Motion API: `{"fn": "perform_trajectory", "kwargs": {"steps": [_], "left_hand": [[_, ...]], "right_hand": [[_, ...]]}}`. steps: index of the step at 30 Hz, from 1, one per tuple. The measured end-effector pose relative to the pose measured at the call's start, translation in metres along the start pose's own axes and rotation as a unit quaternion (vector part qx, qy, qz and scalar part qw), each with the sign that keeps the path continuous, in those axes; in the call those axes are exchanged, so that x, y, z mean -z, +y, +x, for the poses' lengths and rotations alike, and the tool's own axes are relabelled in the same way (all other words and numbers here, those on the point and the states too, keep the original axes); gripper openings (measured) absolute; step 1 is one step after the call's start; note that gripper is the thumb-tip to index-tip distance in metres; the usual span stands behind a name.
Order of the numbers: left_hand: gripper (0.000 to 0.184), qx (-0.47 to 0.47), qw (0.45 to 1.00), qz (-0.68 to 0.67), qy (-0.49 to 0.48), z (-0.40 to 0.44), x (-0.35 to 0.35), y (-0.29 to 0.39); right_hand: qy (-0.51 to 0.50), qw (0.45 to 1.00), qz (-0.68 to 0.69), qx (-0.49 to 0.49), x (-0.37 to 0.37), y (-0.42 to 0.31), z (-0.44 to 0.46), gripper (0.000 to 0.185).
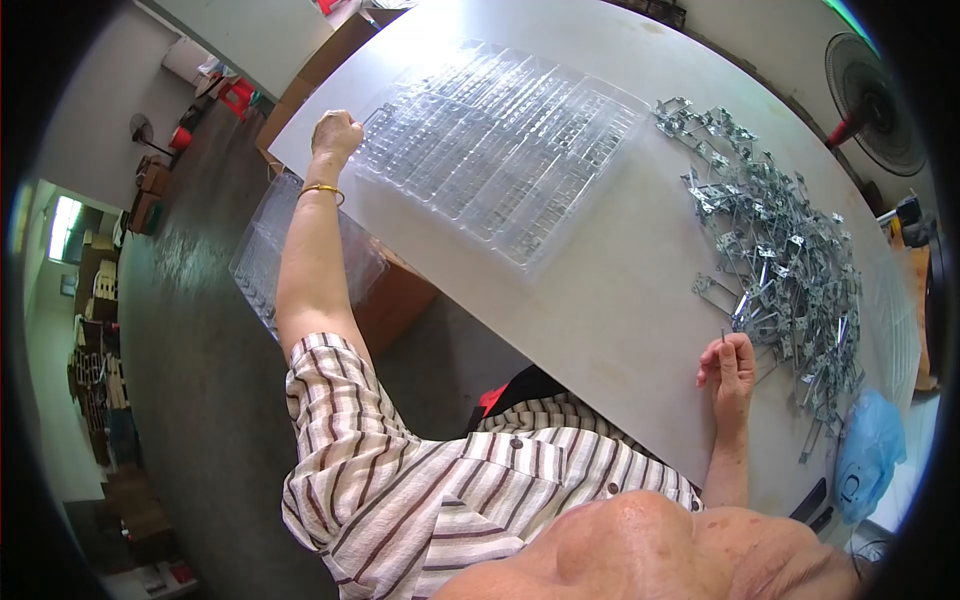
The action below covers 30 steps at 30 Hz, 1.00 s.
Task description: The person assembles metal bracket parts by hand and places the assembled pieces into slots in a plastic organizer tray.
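Observation:
My left hand [336, 133], a yellow bangle on its wrist, is closed in a fist at the left corner of a clear plastic tray [520, 262]. Whether its fingers hold anything is hidden. Rows of narrow compartments with small metal pieces fill the tray. My right hand [730, 364] is nearer to me, its fingers pinching a thin metal part [723, 337] that pokes up above the fingertips. Just beyond that hand, a heap of loose metal brackets with thin rods [785, 265] spreads along the right side of the table.
The pale table [580, 330] has its near edge against my body. A blue plastic bag [868, 455] lies at the right. Below the table's left edge, more clear trays [275, 250] rest by a cardboard box [395, 310]. A black fan [875, 105] stands beyond the right edge.

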<state>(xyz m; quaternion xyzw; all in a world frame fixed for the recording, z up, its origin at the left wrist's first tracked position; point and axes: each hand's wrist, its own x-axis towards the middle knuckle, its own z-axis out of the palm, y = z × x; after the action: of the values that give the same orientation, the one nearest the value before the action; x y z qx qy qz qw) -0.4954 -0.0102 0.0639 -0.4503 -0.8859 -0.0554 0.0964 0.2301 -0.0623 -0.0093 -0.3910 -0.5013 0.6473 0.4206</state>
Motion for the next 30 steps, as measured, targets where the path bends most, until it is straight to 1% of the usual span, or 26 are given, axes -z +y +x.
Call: {"fn": "perform_trajectory", "kwargs": {"steps": [2,5,8,11,14,17,20,23,30], "left_hand": [[0.025,-0.002,1.0,0.012,0.007,-0.001,-0.001,0.001],[0.025,0.016,0.999,0.003,-0.029,-0.007,0.012,0.01],[0.028,0.015,0.999,0.028,0.042,-0.005,0.0,-0.002],[0.031,0.042,0.996,0.001,0.084,-0.004,-0.02,-0.023],[0.033,0.061,0.998,0.001,-0.001,0.001,-0.031,-0.043],[0.032,0.166,0.97,-0.145,-0.1,-0.021,-0.002,-0.018],[0.031,0.183,0.959,-0.198,-0.093,-0.029,0.002,-0.011],[0.03,0.189,0.958,-0.195,-0.097,-0.026,0.0,-0.011],[0.027,0.172,0.963,-0.198,-0.068,-0.024,-0.006,-0.02]], "right_hand": [[0.0,1.0,-0.004,-0.006,0.0,-0.001,-0.001,0.02],[-0.006,1.0,0.002,-0.004,0.0,-0.001,-0.001,0.02],[-0.01,1.0,0.001,-0.001,0.003,0.002,-0.001,0.02],[-0.016,1.0,0.0,0.003,0.003,0.003,-0.001,0.02],[-0.02,1.0,0.006,0.004,0.003,0.004,-0.001,0.02],[-0.02,1.0,0.005,0.002,0.004,0.004,-0.001,0.021],[-0.021,1.0,0.005,0.004,0.005,0.004,0.0,0.02],[-0.016,1.0,0.001,0.0,0.004,0.002,-0.002,0.02],[-0.015,1.0,-0.014,0.0,0.001,0.0,-0.001,0.021]]}}
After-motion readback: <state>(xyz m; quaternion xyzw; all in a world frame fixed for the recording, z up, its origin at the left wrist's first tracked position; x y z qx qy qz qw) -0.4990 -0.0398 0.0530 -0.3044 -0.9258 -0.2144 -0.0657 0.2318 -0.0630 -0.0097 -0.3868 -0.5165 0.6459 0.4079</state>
